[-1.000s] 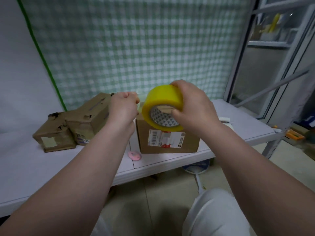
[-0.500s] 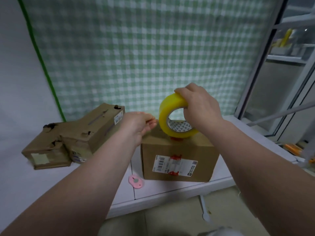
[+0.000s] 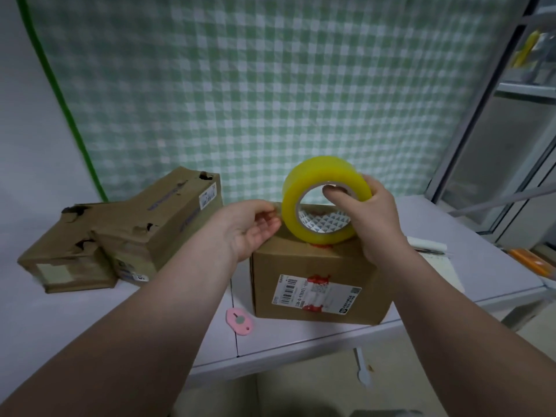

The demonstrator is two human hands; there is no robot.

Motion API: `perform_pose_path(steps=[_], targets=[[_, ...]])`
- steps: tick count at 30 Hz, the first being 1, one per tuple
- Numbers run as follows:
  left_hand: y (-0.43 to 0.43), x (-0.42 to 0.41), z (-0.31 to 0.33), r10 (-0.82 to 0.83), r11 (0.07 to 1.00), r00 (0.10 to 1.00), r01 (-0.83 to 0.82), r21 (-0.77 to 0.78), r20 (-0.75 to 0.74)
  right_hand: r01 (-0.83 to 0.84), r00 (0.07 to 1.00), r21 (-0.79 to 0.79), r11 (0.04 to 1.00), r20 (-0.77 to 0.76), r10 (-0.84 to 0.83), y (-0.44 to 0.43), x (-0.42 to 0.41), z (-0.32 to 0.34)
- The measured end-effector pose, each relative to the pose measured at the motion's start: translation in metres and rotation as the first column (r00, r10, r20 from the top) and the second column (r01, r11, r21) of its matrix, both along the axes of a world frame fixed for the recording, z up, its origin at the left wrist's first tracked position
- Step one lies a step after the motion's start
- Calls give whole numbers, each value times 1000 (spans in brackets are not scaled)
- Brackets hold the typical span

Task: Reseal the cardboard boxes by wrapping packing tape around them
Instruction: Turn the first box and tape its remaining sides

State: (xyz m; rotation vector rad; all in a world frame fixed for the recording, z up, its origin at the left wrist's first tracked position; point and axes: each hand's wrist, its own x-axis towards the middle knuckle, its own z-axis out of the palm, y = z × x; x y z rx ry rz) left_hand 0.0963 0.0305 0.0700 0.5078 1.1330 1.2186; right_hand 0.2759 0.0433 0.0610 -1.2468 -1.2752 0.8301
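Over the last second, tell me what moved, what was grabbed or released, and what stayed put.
The right hand has brought the yellow tape roll down from mid-air to the top of the labelled box, its grip unchanged with the thumb through the core. The left hand followed to the roll's left edge and opened from a fist, fingers at the tape. Nothing was let go. The two torn boxes and the pink cutter stayed in place.

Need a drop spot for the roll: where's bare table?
Bare: near-left table in front of the torn boxes; a narrower strip right of the labelled box, before the paper. Crowded: the gap between boxes, with the pink cutter and left hand.
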Motion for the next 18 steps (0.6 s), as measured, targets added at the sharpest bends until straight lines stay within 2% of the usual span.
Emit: perform_pose_path(steps=[2,6,9,11,14,18], targets=[[2,0,-2,19,1000,999,-18,21,-48,-22,999,-55,998,-35,20,2,-2,-6],[5,-2,-5,98,992,977,-80,100,-189,59,968,28,998,244,-64,5,-5,5],[5,-8,-5,162,981,959,-131,145,-233,-24,932,156,987,361,-35,7,-12,27],[8,-25,-4,245,964,948,-216,153,-206,-42,870,213,976,488,-69,11,-12,39],[10,-52,-9,298,950,937,-273,150,-184,-26,707,211,977,695,-131,17,-6,46],[7,-50,-26,235,971,958,-222,94,-166,1,711,188,982,690,-133,17,-8,44]])
